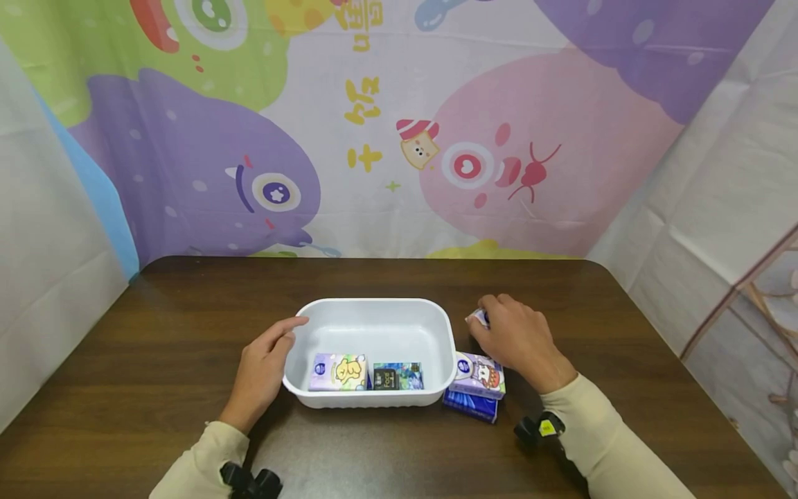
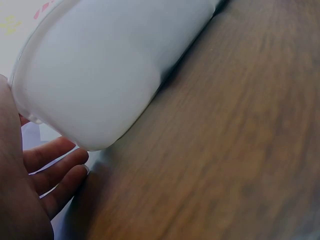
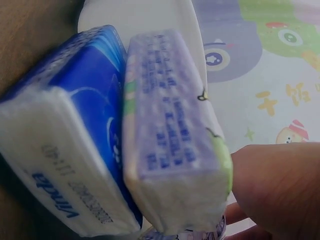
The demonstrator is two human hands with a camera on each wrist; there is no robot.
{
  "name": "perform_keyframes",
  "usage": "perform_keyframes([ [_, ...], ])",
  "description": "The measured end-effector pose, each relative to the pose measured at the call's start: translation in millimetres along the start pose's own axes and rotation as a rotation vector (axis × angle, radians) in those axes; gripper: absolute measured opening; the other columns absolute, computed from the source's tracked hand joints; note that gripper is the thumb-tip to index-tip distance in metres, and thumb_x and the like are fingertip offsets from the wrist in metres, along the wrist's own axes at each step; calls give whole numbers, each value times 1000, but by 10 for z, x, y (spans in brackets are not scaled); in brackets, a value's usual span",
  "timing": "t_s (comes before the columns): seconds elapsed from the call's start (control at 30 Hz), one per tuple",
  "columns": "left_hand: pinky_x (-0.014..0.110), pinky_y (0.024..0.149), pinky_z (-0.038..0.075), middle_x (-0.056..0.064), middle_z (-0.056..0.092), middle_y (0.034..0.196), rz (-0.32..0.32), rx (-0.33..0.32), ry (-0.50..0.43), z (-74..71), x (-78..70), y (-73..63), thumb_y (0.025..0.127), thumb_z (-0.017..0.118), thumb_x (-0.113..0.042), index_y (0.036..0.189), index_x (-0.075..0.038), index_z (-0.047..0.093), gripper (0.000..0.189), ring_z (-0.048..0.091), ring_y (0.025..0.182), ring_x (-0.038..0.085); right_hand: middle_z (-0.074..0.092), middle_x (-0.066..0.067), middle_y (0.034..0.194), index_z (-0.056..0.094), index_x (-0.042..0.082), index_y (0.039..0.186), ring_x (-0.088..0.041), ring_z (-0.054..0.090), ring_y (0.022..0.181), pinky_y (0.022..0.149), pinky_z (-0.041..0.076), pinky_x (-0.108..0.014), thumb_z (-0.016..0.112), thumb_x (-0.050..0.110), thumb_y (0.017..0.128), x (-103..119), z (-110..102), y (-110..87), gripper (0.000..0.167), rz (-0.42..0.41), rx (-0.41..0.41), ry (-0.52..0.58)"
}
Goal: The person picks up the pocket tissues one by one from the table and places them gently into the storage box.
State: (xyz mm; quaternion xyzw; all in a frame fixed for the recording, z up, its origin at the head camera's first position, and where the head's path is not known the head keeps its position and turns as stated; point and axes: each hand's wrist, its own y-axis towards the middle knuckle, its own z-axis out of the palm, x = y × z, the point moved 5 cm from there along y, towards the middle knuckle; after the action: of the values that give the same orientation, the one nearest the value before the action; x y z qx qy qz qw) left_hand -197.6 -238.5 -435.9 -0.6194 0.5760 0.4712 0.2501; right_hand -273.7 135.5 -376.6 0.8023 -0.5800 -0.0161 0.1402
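My left hand rests at the left rim of a white plastic basin, its index finger reaching over the edge. In the left wrist view, loosely straight fingers lie beside the basin's outer wall. My right hand pinches a small tissue pack beyond the basin's right side, mostly hidden by the fingers. Nearer the wrist, a lilac cartoon tissue pack lies on a blue Vinda tissue pack, against the basin's right wall.
Inside the basin lie a lilac bear-print tissue pack and a dark green-blue pack, side by side along the near wall. The brown wooden table ends at a cartoon-printed cloth behind it. White cloth walls flank both sides.
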Motion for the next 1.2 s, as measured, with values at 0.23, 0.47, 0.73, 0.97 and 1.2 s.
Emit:
perform_keyframes([
  [0.23, 40, 94, 40, 8, 65, 127, -4, -5, 12, 2, 11, -2, 106, 46, -21, 129, -17, 68, 32, 54, 108, 21, 67, -14, 103, 67, 7, 118, -29, 63, 80, 67, 53, -49, 64, 42, 94, 20, -13, 7, 42, -14, -11, 6],
  [0.47, 40, 93, 40, 9, 65, 126, -1, -2, 16, 5, 4, -3, 106, 45, -20, 129, -17, 68, 32, 54, 107, 21, 67, -14, 107, 66, 8, 120, -29, 64, 84, 70, 54, -50, 62, 44, 95, 30, -27, 9, 44, -30, -32, 21],
  [0.73, 46, 100, 40, 10, 63, 132, 10, 3, 3, 0, -6, -4, 106, 45, -20, 129, -14, 67, 32, 55, 116, 23, 67, -11, 102, 68, 10, 116, -28, 64, 80, 64, 53, -48, 59, 44, 96, 62, -63, -5, 41, -72, -87, 37],
  [0.97, 47, 100, 40, 11, 62, 133, 11, 11, -1, -1, -17, -2, 106, 45, -21, 130, -14, 67, 33, 55, 116, 24, 67, -11, 104, 68, 9, 116, -27, 64, 80, 65, 53, -47, 59, 44, 96, 71, -64, -4, 41, -75, -86, 46],
  [1.2, 48, 102, 39, 11, 61, 135, 7, 17, -2, -1, -15, -5, 106, 45, -22, 130, -15, 67, 33, 54, 119, 25, 67, -11, 106, 68, 10, 118, -28, 64, 83, 70, 55, -48, 56, 45, 98, 101, -85, -14, 42, -81, -90, 61],
])
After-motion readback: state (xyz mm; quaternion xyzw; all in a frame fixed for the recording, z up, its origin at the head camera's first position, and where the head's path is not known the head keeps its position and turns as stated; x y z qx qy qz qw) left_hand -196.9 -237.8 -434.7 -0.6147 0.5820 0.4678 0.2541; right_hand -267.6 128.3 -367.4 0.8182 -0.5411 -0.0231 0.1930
